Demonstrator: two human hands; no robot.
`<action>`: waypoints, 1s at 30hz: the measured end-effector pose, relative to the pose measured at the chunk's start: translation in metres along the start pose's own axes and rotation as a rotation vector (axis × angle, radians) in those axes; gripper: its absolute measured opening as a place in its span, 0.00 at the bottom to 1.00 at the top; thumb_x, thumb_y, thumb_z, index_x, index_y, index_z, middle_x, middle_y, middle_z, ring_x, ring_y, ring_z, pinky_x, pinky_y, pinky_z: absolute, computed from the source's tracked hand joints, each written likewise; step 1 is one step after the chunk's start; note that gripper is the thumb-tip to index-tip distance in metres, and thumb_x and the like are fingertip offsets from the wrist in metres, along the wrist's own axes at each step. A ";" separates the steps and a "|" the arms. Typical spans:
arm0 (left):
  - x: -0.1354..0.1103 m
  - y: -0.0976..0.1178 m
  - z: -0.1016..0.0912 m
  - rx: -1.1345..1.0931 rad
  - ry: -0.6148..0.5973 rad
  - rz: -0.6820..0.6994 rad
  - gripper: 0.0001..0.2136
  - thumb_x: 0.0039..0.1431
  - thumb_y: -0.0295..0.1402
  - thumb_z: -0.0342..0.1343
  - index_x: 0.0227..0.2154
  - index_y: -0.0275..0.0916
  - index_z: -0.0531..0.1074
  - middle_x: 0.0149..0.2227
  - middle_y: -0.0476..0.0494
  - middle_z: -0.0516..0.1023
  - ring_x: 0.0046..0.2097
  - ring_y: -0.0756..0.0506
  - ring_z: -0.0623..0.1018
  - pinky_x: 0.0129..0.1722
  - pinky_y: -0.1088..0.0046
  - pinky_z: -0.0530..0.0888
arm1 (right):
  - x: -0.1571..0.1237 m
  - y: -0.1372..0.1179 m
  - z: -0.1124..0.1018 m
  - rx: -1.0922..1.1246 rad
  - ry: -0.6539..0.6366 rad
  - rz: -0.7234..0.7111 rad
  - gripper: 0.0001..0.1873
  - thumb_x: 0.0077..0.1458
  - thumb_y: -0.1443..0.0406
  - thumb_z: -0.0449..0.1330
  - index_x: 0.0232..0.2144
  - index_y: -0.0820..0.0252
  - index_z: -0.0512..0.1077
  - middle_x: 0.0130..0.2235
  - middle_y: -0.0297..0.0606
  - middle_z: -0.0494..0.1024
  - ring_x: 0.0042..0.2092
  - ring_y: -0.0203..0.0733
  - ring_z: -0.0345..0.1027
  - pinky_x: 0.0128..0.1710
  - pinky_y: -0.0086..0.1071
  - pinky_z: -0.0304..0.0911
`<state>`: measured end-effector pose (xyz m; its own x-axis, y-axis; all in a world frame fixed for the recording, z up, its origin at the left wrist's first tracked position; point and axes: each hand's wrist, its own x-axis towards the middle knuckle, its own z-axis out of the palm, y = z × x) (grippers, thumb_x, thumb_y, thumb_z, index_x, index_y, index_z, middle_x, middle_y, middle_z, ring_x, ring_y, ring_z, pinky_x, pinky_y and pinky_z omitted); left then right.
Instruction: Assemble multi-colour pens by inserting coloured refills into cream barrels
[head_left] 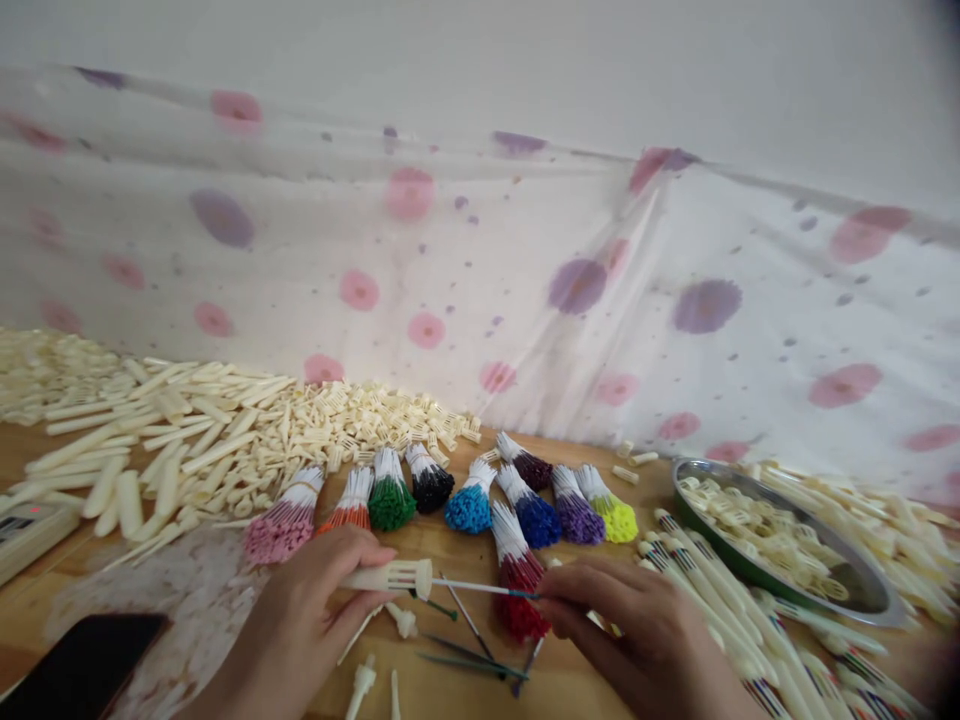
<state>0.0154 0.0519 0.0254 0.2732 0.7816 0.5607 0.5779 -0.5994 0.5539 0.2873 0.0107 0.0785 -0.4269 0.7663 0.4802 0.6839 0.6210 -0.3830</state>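
Between thumb and fingers, my left hand (304,610) grips a cream slotted pen barrel part (401,578), held level with its open end to the right. My right hand (630,615) pinches a thin pen refill (480,588) near its blue-green end. The refill's white end meets the barrel part's open end; how far inside it lies, I cannot tell. Below the hands, several loose refills (469,655) cross on the table beside a small cream plastic piece (403,620) and a cream tip-like piece (362,685). A bundle of red refills (517,580) lies just behind the held refill.
Bundled refills in several colours, such as green (391,500) and yellow (616,518), line the table behind my hands. Cream parts (217,420) heap up at back left. A phone (82,665) lies front left. Multicolour pens (720,600) and a metal dish (862,595) of cream rings occupy the right.
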 end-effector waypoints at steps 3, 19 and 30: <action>0.001 0.004 0.001 -0.010 -0.007 0.002 0.06 0.49 0.28 0.55 0.30 0.44 0.73 0.30 0.50 0.79 0.32 0.48 0.79 0.32 0.76 0.74 | 0.000 -0.003 0.004 0.013 -0.017 0.003 0.07 0.58 0.66 0.54 0.31 0.55 0.71 0.26 0.35 0.76 0.25 0.36 0.69 0.24 0.25 0.61; -0.005 0.020 0.008 0.036 -0.099 0.100 0.05 0.53 0.32 0.54 0.30 0.45 0.74 0.29 0.49 0.81 0.33 0.46 0.80 0.30 0.76 0.75 | -0.001 -0.018 0.054 0.541 -0.171 0.414 0.20 0.55 0.50 0.54 0.22 0.58 0.65 0.18 0.32 0.67 0.20 0.32 0.60 0.19 0.24 0.53; -0.003 0.020 0.008 0.050 -0.004 0.152 0.04 0.54 0.30 0.55 0.31 0.46 0.71 0.28 0.54 0.78 0.30 0.49 0.79 0.30 0.80 0.73 | -0.003 -0.024 0.070 0.899 -0.096 0.590 0.29 0.50 0.41 0.51 0.24 0.61 0.67 0.22 0.35 0.68 0.21 0.31 0.61 0.21 0.24 0.58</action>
<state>0.0322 0.0390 0.0303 0.3632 0.6834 0.6332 0.5675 -0.7013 0.4314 0.2307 0.0055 0.0312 -0.2433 0.9698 -0.0190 0.1282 0.0128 -0.9917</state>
